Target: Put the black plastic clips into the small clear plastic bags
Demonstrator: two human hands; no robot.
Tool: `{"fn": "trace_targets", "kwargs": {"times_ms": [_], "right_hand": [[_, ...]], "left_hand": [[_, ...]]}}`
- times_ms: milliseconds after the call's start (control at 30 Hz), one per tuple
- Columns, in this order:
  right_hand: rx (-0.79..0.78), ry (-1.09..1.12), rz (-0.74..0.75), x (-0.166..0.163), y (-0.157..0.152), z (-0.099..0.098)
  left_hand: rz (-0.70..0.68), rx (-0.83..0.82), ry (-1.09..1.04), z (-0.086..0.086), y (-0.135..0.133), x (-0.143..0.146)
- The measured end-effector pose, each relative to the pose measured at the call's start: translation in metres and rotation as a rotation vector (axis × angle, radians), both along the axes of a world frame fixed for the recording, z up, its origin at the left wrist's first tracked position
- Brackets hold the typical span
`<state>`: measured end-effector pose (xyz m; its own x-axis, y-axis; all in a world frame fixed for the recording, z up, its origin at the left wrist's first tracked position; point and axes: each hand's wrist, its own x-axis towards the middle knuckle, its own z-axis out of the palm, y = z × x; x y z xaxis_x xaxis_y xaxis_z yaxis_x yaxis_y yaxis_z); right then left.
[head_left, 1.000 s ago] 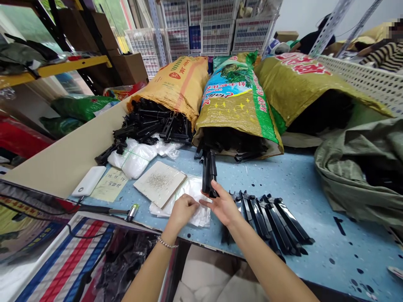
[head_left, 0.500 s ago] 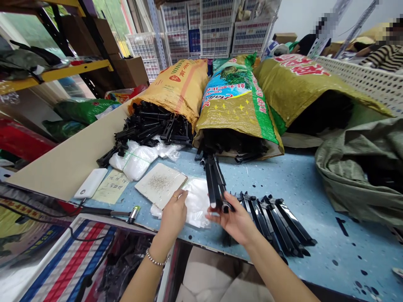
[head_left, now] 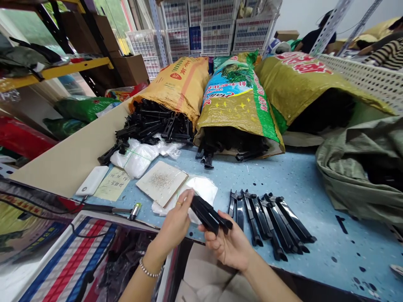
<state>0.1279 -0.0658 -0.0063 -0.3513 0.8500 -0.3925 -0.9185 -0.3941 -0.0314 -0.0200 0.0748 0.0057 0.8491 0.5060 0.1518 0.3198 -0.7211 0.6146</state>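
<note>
My right hand (head_left: 229,245) is closed round a long black plastic part (head_left: 208,214), held tilted over the near table edge. My left hand (head_left: 176,222) pinches the far end of that same part, a ring on one finger and a bead bracelet on the wrist. Just beyond them lies a stack of clear plastic bags (head_left: 201,189) on the blue table (head_left: 315,184). To the right lies a row of several matching black parts (head_left: 270,222), side by side.
Three woven sacks lie open at the back: orange (head_left: 179,84) and green-blue (head_left: 236,96), both spilling black parts, and a yellow-green one (head_left: 302,84). A tile with small screws (head_left: 161,182), a white power bank (head_left: 91,180), a paper note (head_left: 113,183), white bundles (head_left: 135,157), a green cloth (head_left: 362,167).
My right hand has drawn the black part from near the sack back toward me and tipped it sideways. My left hand left the plastic bags and took hold of the part's end.
</note>
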Motion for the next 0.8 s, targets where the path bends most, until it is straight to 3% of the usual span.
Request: {"fn": "trace_targets", "kwargs": {"times_ms": [100,200,300,400,467,533,633,700,800], "right_hand": [[-0.020,-0.221,-0.063,0.001,0.003,-0.001],[-0.026,-0.865,-0.109,-0.007,0.000,0.000],[0.165,-1.371,-0.042,-0.021,-0.008,0.012],[0.434,-1.394,0.094,-0.024,-0.018,0.030],[0.492,-1.481,0.156,-0.014,-0.026,0.040],[0.333,-1.778,0.180,0.003,-0.033,0.042],[-0.111,-2.281,0.238,0.026,-0.041,0.028],[-0.256,-2.450,0.337,0.033,-0.043,0.013],[-0.258,-2.477,0.393,0.035,-0.040,-0.006]], "left_hand": [[-0.216,-0.049,0.008,0.010,-0.027,0.000],[-0.302,-0.136,0.004,0.012,-0.046,-0.002],[-0.261,-0.172,-0.036,0.014,-0.056,-0.006],[-0.129,-0.151,-0.065,0.028,-0.055,-0.030],[0.001,-0.153,-0.010,0.043,-0.047,-0.064],[0.116,-0.149,0.091,0.053,-0.032,-0.105],[0.255,-0.130,0.334,0.046,-0.006,-0.150],[0.369,-0.071,0.503,0.031,0.006,-0.149],[0.373,-0.018,0.457,0.007,0.004,-0.100]]}}
